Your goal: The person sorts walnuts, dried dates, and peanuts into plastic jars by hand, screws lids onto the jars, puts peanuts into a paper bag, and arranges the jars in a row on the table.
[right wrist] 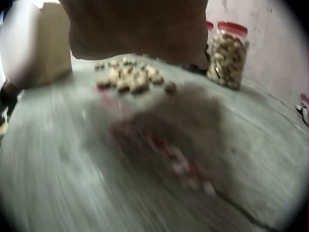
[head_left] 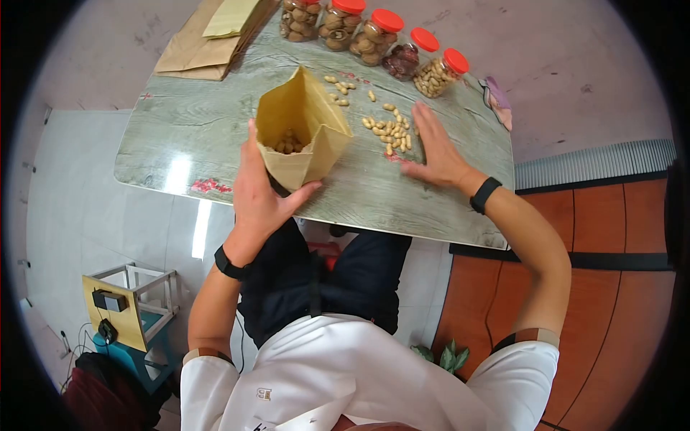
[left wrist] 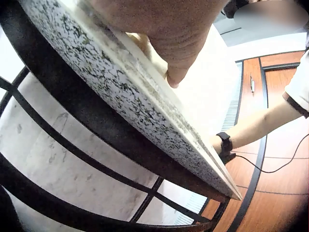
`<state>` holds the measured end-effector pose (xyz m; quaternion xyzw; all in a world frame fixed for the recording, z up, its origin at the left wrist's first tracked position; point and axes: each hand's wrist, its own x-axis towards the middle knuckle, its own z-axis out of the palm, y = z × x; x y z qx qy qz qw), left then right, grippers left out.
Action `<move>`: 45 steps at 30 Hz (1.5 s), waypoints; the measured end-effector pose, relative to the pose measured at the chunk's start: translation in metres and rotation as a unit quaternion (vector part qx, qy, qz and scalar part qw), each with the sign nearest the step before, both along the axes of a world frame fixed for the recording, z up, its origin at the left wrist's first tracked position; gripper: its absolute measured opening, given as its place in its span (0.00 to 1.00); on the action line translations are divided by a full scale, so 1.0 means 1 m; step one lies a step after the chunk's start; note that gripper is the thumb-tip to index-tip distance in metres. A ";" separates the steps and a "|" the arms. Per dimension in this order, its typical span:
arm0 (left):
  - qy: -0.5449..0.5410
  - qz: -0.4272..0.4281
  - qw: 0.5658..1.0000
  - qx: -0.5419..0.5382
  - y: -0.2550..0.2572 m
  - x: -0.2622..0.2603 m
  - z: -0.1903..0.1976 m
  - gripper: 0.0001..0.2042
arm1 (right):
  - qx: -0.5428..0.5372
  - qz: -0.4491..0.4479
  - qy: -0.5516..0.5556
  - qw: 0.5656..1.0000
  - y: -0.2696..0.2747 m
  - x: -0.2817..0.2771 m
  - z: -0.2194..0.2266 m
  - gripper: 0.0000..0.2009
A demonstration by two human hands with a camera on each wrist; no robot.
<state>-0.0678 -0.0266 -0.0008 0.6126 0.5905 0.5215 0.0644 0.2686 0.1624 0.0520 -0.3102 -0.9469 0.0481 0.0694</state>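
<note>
An open brown paper bag (head_left: 323,154) stands near the table's front edge, mouth tilted toward me, with brown nuts (head_left: 289,142) at its bottom. My left hand (head_left: 259,190) holds it from the left, fingers along its side and thumb at its lower front. To the right, my right hand (head_left: 440,154) is beside a loose pile of peanuts (head_left: 392,131), fingers extended and thumb apart, holding nothing. The right wrist view shows the same peanuts (right wrist: 133,79) beyond the underside of that hand (right wrist: 140,31). In the left wrist view, the left hand (left wrist: 159,29) partly hides the bag.
Red-lidded jars of nuts and dried fruit (head_left: 334,29) line the table's back, a peanut jar (head_left: 435,77) rightmost. Folded paper bags (head_left: 208,47) lie at the back left. A pinkish cloth (head_left: 496,102) hangs at the right edge. More peanuts (head_left: 341,87) lie behind the bag.
</note>
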 end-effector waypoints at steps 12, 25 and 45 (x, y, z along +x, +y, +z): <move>0.023 0.016 0.998 -0.049 -0.002 -0.001 -0.011 0.40 | -0.030 -0.004 0.088 0.996 0.030 -0.082 -0.036 0.58; 0.032 0.015 0.999 -0.042 -0.002 -0.001 -0.013 0.39 | 0.071 0.030 0.159 0.984 0.040 -0.112 -0.048 0.19; 0.020 0.024 0.999 -0.009 0.001 0.003 -0.001 0.41 | 0.115 0.110 0.099 0.982 0.042 -0.121 -0.035 0.09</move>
